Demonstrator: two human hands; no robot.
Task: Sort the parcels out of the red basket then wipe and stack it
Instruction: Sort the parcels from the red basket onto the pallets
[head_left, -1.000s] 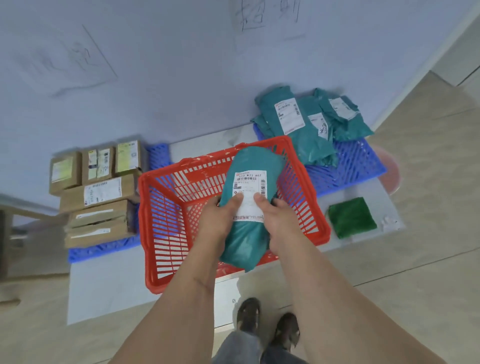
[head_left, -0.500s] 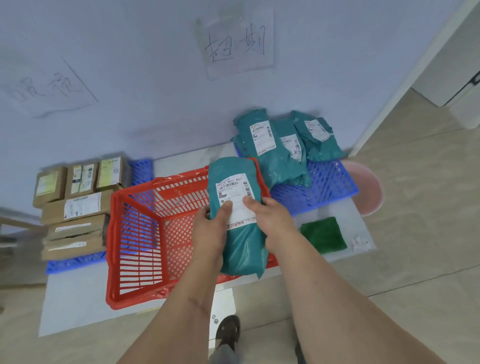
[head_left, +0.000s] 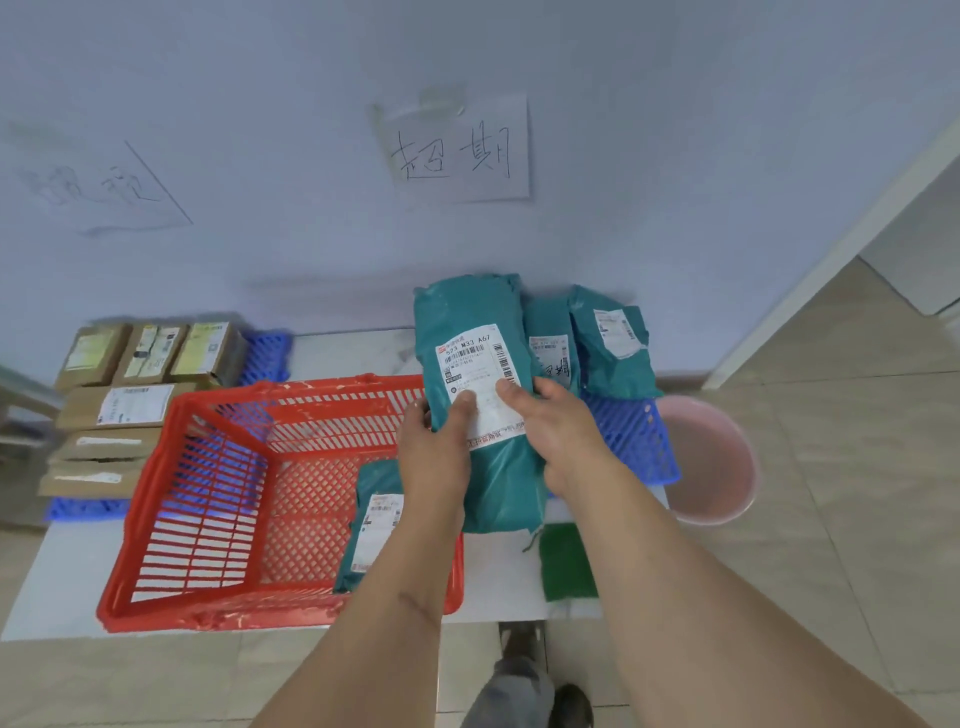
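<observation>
both hands, left (head_left: 434, 452) and right (head_left: 558, 431), grip pinching teal parcel (head_left: 483, 364) seemingly above red basket (head_left: 208, 493).

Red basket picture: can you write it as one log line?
both hands: left hand, right hand hold teal plastic mailer parcel | red plastic basket: another teal parcel inside | wiping: not started

A teal plastic mailer bag (head_left: 480, 415) with a white barcode label printed in black is noted, and a second teal mailer bag (head_left: 371, 525) of like label. The red plastic lattice basket (head_left: 208, 499) shows whitish scuffs on its rim. Blue plastic grid pallets (head_left: 631, 434) are recorded under further teal bags (head_left: 610, 345) (white labels also). Brown cardboard boxes (head_left: 124, 405), a pink round basin (head_left: 714, 462) and a dark green cloth (head_left: 566, 564) are observed.
</observation>
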